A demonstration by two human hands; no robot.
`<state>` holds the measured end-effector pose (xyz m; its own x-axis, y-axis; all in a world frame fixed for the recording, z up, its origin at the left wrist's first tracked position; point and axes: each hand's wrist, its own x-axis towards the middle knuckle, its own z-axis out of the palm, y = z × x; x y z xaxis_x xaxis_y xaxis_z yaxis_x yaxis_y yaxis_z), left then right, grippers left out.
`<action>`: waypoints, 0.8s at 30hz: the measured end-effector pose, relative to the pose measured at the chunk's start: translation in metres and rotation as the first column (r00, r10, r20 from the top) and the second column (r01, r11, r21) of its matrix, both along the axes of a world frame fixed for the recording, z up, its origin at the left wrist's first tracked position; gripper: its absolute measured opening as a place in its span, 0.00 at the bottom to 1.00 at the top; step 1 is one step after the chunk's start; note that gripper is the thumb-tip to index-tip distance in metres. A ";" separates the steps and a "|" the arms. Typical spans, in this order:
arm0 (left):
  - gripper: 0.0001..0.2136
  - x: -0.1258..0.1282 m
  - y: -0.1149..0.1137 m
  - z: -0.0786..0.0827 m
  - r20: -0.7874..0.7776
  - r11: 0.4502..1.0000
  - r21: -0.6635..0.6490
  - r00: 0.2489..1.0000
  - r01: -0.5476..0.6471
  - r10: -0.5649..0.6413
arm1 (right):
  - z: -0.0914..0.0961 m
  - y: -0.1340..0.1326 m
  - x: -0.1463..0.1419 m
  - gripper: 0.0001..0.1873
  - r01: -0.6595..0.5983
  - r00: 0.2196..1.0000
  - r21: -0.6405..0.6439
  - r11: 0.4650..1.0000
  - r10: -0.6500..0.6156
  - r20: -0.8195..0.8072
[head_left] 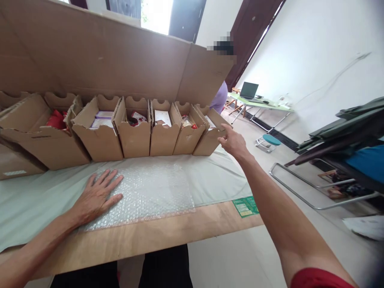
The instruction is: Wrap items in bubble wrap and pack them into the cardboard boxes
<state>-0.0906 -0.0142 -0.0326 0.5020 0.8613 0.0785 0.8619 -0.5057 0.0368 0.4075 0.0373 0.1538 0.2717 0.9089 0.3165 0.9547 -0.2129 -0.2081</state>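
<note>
My left hand lies flat with fingers spread on the left part of a sheet of bubble wrap spread on the table. My right hand is stretched out far to the right, fingers extended, at the corner of the rightmost cardboard bin, holding nothing. A row of open cardboard bins stands along the back of the table, with packets and red items inside.
A tall cardboard panel rises behind the bins. The table's wooden front edge carries a green label. Another person in purple stands behind the panel. A laptop desk, a stool and folding frames are to the right.
</note>
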 end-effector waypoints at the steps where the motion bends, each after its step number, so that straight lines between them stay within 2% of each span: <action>1: 0.33 0.000 0.000 0.000 0.000 1.000 0.005 1.000 0.000 0.000 | 0.005 0.007 0.002 0.24 -0.002 1.000 -0.049 0.999 0.002 0.002; 4: 0.33 0.000 0.000 0.000 -0.001 1.000 0.009 1.000 -0.003 0.003 | 0.009 0.012 0.002 0.12 -0.018 1.000 -0.086 0.996 0.019 0.014; 6: 0.32 0.001 0.000 0.000 0.006 1.000 0.004 1.000 -0.005 0.005 | 0.009 0.001 0.001 0.13 0.006 0.998 -0.079 0.997 -0.001 0.060; 9: 0.32 0.000 0.000 -0.001 0.020 1.000 0.008 1.000 0.002 -0.002 | 0.009 -0.031 -0.006 0.13 0.055 0.989 -0.070 0.996 -0.045 0.142; 12: 0.32 -0.003 0.001 -0.006 0.018 0.999 0.036 1.000 0.015 -0.016 | 0.011 -0.071 -0.034 0.11 0.035 0.976 -0.068 0.997 -0.019 0.216; 14: 0.32 -0.005 0.002 -0.010 0.009 0.998 0.052 1.000 0.022 -0.022 | 0.014 -0.095 -0.063 0.13 -0.113 0.985 -0.039 0.993 0.117 0.129; 15: 0.32 -0.005 0.002 -0.011 0.004 0.998 0.058 1.000 0.023 -0.023 | 0.017 -0.106 -0.076 0.14 -0.230 0.973 0.006 0.973 0.230 0.013; 17: 0.32 -0.006 0.003 -0.013 0.000 0.997 0.068 1.000 0.022 -0.022 | 0.025 -0.122 -0.093 0.15 -0.399 0.868 0.187 0.898 0.435 -0.239; 19: 0.32 -0.006 0.003 -0.013 0.000 0.997 0.073 1.000 0.022 -0.022 | 0.033 -0.133 -0.090 0.14 -0.375 0.783 0.390 0.841 0.513 -0.353; 20: 0.32 -0.006 0.003 -0.012 0.002 0.997 0.072 1.000 0.023 -0.023 | 0.037 -0.137 -0.080 0.12 -0.322 0.789 0.448 0.834 0.498 -0.360; 22: 0.32 -0.005 0.002 -0.011 0.012 0.998 0.066 1.000 0.023 -0.024 | 0.039 -0.142 -0.053 0.10 -0.235 0.848 0.459 0.857 0.411 -0.334; 24: 0.32 -0.005 0.002 -0.010 0.023 0.998 0.059 1.000 0.015 -0.016 | 0.034 -0.145 -0.024 0.13 -0.206 0.892 0.374 0.904 0.330 -0.308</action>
